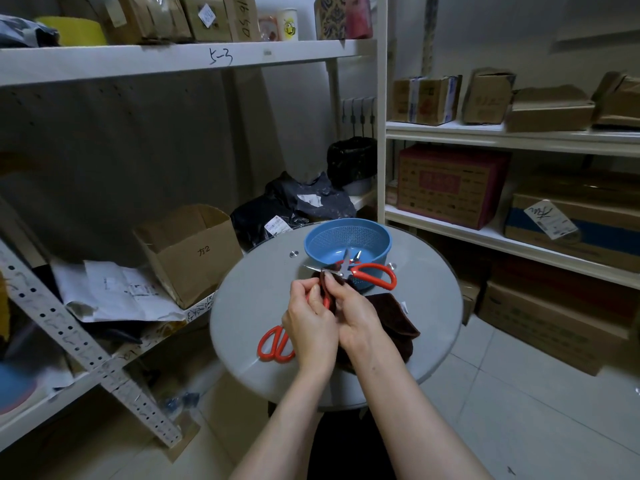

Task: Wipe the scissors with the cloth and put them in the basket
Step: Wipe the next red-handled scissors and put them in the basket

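Above table (242,306), red-handled scissors (326,302) (in brown cloth (398,317))

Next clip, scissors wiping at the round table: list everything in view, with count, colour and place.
held scissors: 1, red handle, silver blade, in both hands
basket scissors: 1, red handles, blades inside the basket, handle over its near rim
table scissors: 1, red handles, on the table, blades hidden under the left hand
cloth: 1, dark brown, on the table, one end round the held blade
basket: 1, blue, far side of table
table: 1, grey, round, centre
shelves: white, left and right
boxes: many, brown cardboard, on shelves and floor
left hand: grips the held scissors
right hand: pinches the cloth round the blade
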